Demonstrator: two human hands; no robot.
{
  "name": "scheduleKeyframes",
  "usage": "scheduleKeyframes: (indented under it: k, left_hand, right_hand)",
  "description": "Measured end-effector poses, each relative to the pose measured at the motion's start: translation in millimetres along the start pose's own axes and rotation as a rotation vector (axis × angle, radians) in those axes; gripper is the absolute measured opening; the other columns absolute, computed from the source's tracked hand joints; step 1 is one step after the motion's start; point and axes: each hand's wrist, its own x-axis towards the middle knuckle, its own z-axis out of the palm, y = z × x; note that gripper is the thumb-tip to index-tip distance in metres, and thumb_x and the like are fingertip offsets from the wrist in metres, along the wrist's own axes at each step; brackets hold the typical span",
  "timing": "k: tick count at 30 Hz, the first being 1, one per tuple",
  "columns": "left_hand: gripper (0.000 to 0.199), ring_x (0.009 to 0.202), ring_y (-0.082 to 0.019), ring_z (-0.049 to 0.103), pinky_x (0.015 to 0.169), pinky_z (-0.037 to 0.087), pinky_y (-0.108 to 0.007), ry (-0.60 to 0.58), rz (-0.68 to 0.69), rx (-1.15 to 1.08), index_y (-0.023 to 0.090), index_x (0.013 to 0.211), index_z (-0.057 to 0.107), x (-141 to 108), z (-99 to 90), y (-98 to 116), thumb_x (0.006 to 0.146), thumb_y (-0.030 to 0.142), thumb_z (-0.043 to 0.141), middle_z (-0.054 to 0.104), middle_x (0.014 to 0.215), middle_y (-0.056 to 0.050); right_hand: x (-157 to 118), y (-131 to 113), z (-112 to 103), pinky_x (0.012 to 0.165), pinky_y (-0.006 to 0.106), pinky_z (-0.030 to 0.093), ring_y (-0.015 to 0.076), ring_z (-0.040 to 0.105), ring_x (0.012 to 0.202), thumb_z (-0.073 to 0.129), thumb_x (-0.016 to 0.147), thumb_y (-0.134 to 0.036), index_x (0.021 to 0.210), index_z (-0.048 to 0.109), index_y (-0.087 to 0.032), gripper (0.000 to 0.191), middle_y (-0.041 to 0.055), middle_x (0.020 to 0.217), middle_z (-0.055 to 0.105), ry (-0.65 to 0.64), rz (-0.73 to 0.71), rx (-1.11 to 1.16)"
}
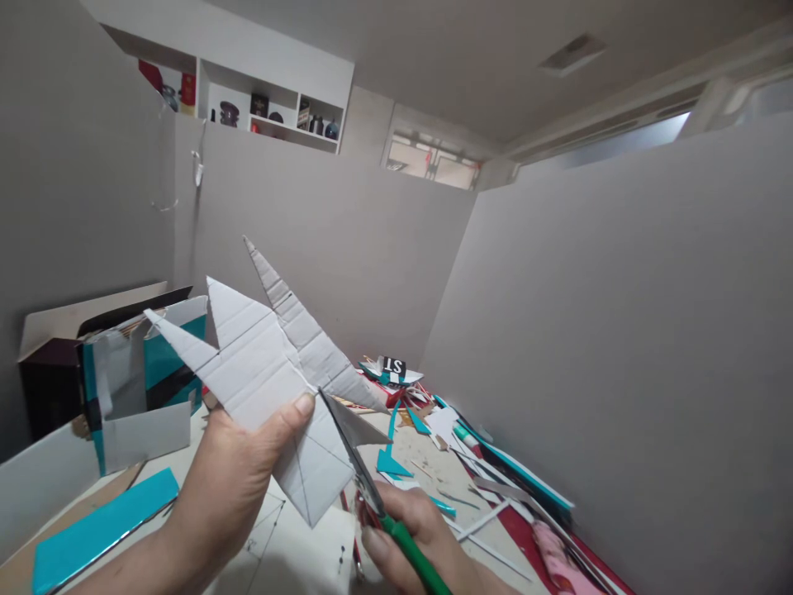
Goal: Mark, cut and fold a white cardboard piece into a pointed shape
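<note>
Scissors with dark metal blades and green handles (372, 494) sit in the right hand (429, 522), fingers and thumb curled about the grip, and from my remote seat I judge that cutting is the step in hand. I have the spiky white cardboard sheet with ridged creases (260, 372) near the middle of my view, raised above the cream tabletop (427, 483). The left hand (248, 450) pinches it, thumb laid on the near face just beside the blade tip; the fingers behind are hidden from me. One blade slants along the border of a grey-shaded pointed flap (358, 423) that angles away from the sheet. I cannot tell how far the blades stand apart. Thin drawn lines cross the sheet's lower corner. As I read it, the next move calls for a short, controlled squeeze by the right hand, a firm left hold, and that thumb kept out of the blade's path; overrunning could nick the main panel. Turquoise triangular offcuts (393, 464) lie on the tabletop beyond the scissors, and a white sheet with ruled lines (325, 549) lies below the hands.
</note>
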Motion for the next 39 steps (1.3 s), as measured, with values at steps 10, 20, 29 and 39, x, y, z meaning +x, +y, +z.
scheduleKeyframes:
  k: [10,20,29,39]
  left_hand:
    - [0.063,0.113,-0.032,0.064,0.099,0.048,-0.043,-0.086,-0.004,-0.001,0.018,0.128,0.060,3,-3.6,-4,0.070,0.029,0.081,0.074,0.113,-0.011]
    - [0.065,0.104,-0.033,0.067,0.092,0.052,-0.045,-0.167,-0.143,-0.109,0.017,0.128,0.060,0,0.1,3,0.068,0.030,0.081,0.075,0.108,-0.012]
    - [0.060,0.100,-0.033,0.069,0.083,0.056,-0.040,-0.256,-0.319,-0.237,0.018,0.130,0.059,-1,1.6,3,0.074,0.026,0.077,0.073,0.111,-0.014]
    - [0.046,0.085,-0.031,0.073,0.081,0.058,-0.042,-0.231,-0.445,-0.296,0.011,0.119,0.064,-4,-0.2,3,0.076,0.022,0.076,0.076,0.097,-0.016]
  right_hand:
    - [2,-4,-2,0.055,0.023,0.039,0.0131,0.042,0.056,0.052,0.090,-0.050,0.073,0.055,-0.019,0.035,-0.0014,0.061,0.045,0.024,-0.016,-0.024]
    - [4,-5,-4,0.054,0.024,0.039,0.0146,0.042,0.059,0.050,0.089,-0.052,0.078,0.054,-0.020,0.034,-0.0012,0.062,0.044,0.000,-0.047,-0.026]
    - [4,-6,-6,0.053,0.024,0.037,0.0144,0.042,0.059,0.047,0.089,-0.055,0.079,0.051,-0.020,0.037,-0.0021,0.062,0.042,-0.012,-0.042,-0.082]
    - [4,-1,-6,0.052,0.024,0.031,0.0119,0.035,0.055,0.052,0.086,-0.041,0.079,0.044,-0.022,0.022,-0.0048,0.063,0.037,-0.012,-0.072,-0.082]
